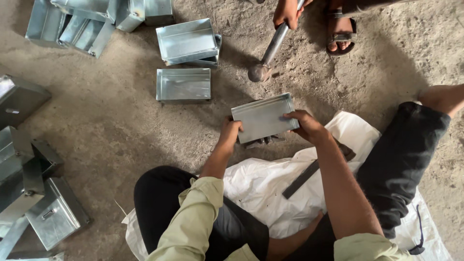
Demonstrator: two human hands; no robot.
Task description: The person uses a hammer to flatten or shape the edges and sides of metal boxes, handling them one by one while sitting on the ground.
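The bare dirt floor (121, 125) carries open metal trays (183, 84), closed metal boxes (57, 215), a white sack (270, 186) and perhaps an iron bar (300, 180).

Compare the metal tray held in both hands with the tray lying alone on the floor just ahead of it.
The held tray is gripped by the left hand and right hand, tilted, its flat underside up. The floor tray lies flat, untouched, open side up. Both are rectangular, shiny sheet metal.

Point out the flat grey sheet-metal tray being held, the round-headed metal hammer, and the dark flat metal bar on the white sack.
flat grey sheet-metal tray (263, 117), head view, middle of its face
round-headed metal hammer (259, 72), head view, its head
dark flat metal bar (304, 178), head view, mid-length
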